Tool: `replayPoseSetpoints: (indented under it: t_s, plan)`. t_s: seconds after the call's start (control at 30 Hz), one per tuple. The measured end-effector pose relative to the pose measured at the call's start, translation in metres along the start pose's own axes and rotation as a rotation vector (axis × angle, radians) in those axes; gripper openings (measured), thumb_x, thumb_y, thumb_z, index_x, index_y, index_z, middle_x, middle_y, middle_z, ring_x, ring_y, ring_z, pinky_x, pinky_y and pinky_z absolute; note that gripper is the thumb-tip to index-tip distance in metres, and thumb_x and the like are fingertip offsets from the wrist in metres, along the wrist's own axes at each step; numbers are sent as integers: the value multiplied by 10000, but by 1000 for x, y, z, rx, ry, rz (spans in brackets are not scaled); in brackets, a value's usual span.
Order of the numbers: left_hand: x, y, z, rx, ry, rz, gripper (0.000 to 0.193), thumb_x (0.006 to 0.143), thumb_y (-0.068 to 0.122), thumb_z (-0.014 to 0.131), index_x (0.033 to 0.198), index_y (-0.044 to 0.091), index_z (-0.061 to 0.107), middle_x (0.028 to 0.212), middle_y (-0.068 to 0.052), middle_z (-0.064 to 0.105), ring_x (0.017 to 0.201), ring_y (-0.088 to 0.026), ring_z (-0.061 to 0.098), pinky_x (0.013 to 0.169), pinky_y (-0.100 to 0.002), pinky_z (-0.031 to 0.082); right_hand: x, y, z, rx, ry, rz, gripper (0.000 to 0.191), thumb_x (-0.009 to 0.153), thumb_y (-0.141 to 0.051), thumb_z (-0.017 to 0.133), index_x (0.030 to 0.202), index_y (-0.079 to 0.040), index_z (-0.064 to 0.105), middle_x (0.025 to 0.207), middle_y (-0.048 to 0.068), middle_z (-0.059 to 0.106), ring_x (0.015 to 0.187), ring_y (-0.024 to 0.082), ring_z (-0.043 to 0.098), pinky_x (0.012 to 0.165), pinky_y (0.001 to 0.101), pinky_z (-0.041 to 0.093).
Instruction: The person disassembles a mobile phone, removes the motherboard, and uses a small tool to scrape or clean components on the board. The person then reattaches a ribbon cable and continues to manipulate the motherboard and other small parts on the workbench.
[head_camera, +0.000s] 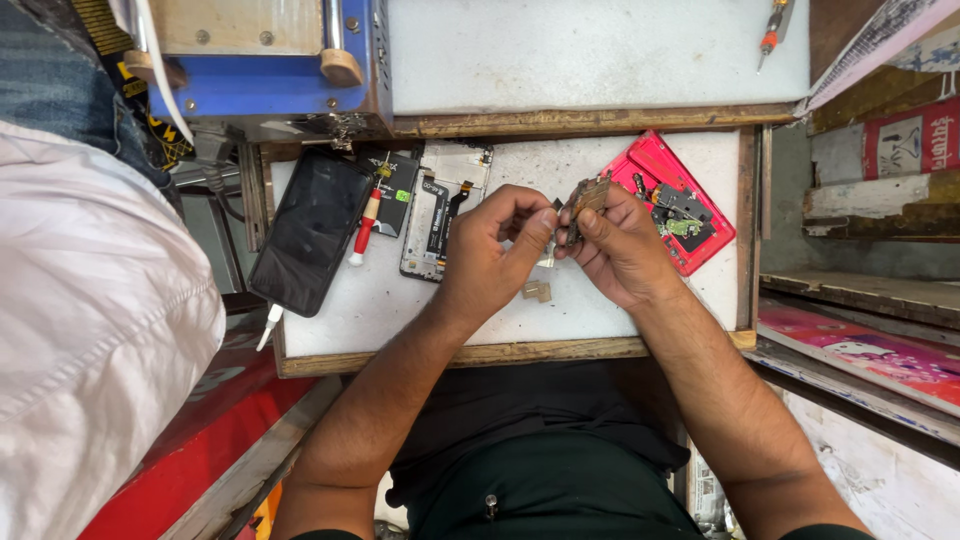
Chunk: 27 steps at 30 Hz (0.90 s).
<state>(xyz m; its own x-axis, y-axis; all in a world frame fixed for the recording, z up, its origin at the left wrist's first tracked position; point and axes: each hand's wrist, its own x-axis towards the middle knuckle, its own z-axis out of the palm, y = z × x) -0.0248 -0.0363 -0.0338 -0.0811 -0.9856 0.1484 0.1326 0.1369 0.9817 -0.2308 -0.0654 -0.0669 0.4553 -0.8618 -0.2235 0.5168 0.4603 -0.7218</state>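
Over a white work mat (380, 300) in a wooden tray, my right hand (620, 250) holds a small brownish circuit board (585, 200) between thumb and fingers. My left hand (495, 250) meets it, fingertips pinching at the board's edge; whether it holds a small part I cannot tell. Behind my right hand lies a red phone back shell (685, 200) with exposed parts inside. A bare phone frame (445, 205) with flex cables lies to the left of my hands. Two small tan pieces (537, 291) rest on the mat under my hands.
A black phone screen (312, 230) lies at the mat's left beside a red-and-white screwdriver (364, 228). A blue machine (270, 60) stands at the back left, a second white mat (600, 50) behind. Someone in a white garment (90, 320) is at the left.
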Motion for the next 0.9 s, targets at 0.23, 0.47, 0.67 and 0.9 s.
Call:
replayPoseSetpoints:
  t_s: [0.23,0.47,0.67,0.9]
  plan:
    - [0,8,3,159,44,88,73,1008,53,697,1063,7,690,962,-88,711,828,-130,754,708,-254,626,0,2,-1,13,-9,21,191,986,-169,769,1084,-34,675,1025,108,733,920,224,719,803,387,620]
    - [-1,12,3,261,87,183,104,995,50,717,1091,15,698,941,-92,701,795,-138,741,680,-254,607,0,1,7,-62,21,-64,177,1000,-151,758,1092,-27,673,1037,102,731,937,209,719,820,370,623]
    - [0,9,2,440,184,404,145,999,46,741,1136,40,693,1032,-105,706,915,-201,737,746,-290,623,-4,6,15,-501,150,-299,162,1007,-108,749,1113,-13,671,1045,90,726,906,156,701,803,305,612]
    - [1,2,1,478,161,420,179,995,3,728,1167,25,681,1062,-116,708,947,-200,746,767,-280,651,-5,6,15,-593,167,-294,211,992,-121,754,1145,-8,663,1022,91,730,883,136,709,766,269,613]
